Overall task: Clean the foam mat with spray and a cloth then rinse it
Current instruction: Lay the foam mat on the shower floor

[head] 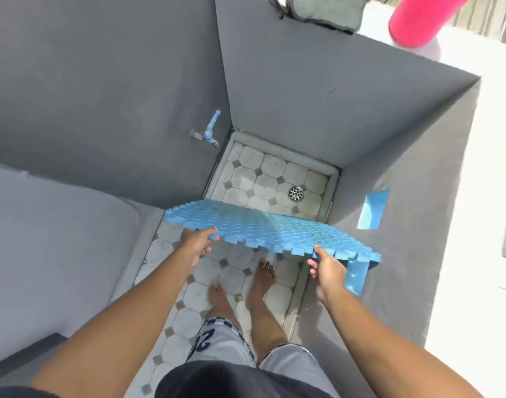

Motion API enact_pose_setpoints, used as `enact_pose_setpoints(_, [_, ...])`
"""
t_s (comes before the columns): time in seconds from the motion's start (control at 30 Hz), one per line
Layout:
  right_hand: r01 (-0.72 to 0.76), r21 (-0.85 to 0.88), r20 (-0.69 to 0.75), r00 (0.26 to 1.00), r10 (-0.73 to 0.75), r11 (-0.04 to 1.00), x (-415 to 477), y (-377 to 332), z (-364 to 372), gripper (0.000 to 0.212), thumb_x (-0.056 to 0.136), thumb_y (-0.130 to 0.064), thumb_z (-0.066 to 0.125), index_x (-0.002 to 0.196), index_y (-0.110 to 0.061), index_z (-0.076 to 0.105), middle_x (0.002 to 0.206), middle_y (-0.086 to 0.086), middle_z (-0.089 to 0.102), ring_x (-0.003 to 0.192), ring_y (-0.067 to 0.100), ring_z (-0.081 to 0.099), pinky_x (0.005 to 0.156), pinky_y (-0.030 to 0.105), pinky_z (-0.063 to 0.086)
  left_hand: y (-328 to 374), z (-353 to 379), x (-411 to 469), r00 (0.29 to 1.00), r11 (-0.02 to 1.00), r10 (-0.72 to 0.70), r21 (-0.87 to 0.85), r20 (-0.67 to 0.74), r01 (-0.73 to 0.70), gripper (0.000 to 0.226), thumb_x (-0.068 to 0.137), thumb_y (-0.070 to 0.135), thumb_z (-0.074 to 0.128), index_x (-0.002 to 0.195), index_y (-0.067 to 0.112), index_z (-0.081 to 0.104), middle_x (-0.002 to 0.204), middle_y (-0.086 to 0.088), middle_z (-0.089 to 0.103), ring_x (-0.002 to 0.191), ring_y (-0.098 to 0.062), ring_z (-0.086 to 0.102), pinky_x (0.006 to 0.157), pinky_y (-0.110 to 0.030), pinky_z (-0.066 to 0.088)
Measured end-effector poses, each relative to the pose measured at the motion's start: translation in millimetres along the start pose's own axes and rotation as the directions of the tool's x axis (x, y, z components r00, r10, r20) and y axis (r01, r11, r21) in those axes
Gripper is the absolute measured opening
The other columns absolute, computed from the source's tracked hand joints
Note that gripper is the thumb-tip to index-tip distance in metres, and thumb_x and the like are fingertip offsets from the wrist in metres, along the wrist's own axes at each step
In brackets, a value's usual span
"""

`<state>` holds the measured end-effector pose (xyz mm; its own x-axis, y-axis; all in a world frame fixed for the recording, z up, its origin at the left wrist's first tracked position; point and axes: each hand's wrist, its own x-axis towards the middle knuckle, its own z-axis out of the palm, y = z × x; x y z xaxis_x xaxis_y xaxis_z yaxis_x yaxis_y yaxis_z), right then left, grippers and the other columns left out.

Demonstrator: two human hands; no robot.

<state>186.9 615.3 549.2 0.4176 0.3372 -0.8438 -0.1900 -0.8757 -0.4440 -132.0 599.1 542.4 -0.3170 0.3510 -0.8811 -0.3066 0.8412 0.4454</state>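
While both hands clamp its near edge, left grip [196, 243] and right grip [328, 270] hold the blue foam mat [263, 226] level above the tiled floor [254, 173]; the shorts [214, 340] read "20".

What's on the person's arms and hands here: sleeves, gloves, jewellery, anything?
Nothing worn on either. The left hand and right hand are bare, with no gloves, rings, watch or bands visible. Both forearms are uncovered right down to the frame edge, so no sleeve shows. Fingernails look short and unpainted.

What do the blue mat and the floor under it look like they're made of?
Blue mat: likely soft foam, matte; thick jigsaw-toothed edges, embossed texture, sagging between both hands. Floor: probably ceramic or stone tile, pale octagons with small dark squares and grout lines.
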Motion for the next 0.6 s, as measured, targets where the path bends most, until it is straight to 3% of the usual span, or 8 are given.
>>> enact_pose_setpoints(0.13, [-0.056,0.1,-0.026,0.998,0.059,0.993,10.5,-8.9,17.1,0.014,0.092,-0.026,0.074,0.088,-0.014,0.067,0.08,0.01,0.071,0.059,0.017,0.059,0.051,0.025,0.042,42.9,16.6,28.5,0.998,0.998,0.049,0.047,0.039,-0.051,0.041,0.093,0.015,0.069,0.131,0.006,0.055,0.126,-0.009,0.069,0.086,-0.011,0.071,0.06,-0.025,0.047])
enact_pose_setpoints(0.23, [-0.083,0.165,-0.02,0.996,0.087,0.983,21.0,-18.9,32.7,0.018,0.095,-0.023,0.073,0.083,-0.018,0.06,0.081,0.005,0.068,0.068,0.018,0.063,0.055,0.027,0.043,66.6,32.4,51.9,0.998,0.997,0.048,0.062,0.042,-0.05,0.017,0.094,0.012,0.069,0.105,0.013,0.057,0.129,-0.013,0.066,0.095,-0.017,0.069,0.059,-0.025,0.047])
enact_pose_setpoints(0.3, [-0.089,0.209,-0.011,0.996,0.093,0.974,29.9,-28.1,44.6,0.015,0.097,-0.02,0.071,0.088,-0.016,0.06,0.084,-0.002,0.065,0.081,0.02,0.067,0.058,0.027,0.044,82.4,42.5,71.3,0.998,0.997,0.048,0.05,0.043,-0.05,0.02,0.094,0.013,0.07,0.096,0.018,0.051,0.131,-0.013,0.065,0.101,-0.019,0.068,0.06,-0.027,0.048])
enact_pose_setpoints(0.37, [-0.096,0.248,0.0,0.995,0.099,0.964,40.9,-38.2,57.8,0.012,0.098,-0.02,0.07,0.098,-0.013,0.059,0.091,-0.005,0.064,0.091,0.022,0.068,0.059,0.027,0.044,95.8,49.1,91.3,0.998,0.998,0.042,0.053,0.052,-0.045,0.022,0.093,0.013,0.071,0.104,0.014,0.052,0.133,-0.012,0.064,0.102,-0.018,0.069,0.057,-0.026,0.048])
enact_pose_setpoints(0.47, [-0.083,0.255,0.009,0.997,0.083,0.964,60.4,-52.2,75.9,0.013,0.099,-0.022,0.069,0.101,-0.017,0.058,0.106,-0.002,0.066,0.094,0.021,0.069,0.059,0.025,0.046,109.0,55.2,119.6,0.997,0.998,0.007,0.062,0.072,-0.012,0.052,0.093,0.014,0.072,0.137,0.003,0.047,0.136,-0.009,0.062,0.091,-0.009,0.071,0.049,-0.022,0.05])
enact_pose_setpoints(0.6, [-0.011,0.225,-0.009,1.0,0.013,0.974,89.7,-71.7,95.4,0.048,0.098,-0.026,0.07,0.138,-0.009,0.052,0.122,0.002,0.066,0.086,0.015,0.069,0.054,0.022,0.047,124.0,66.9,149.0,0.994,0.999,-0.008,0.052,0.108,0.003,0.048,0.093,0.012,0.071,0.137,0.006,0.051,0.136,-0.007,0.063,0.091,-0.008,0.07,0.056,-0.024,0.05])
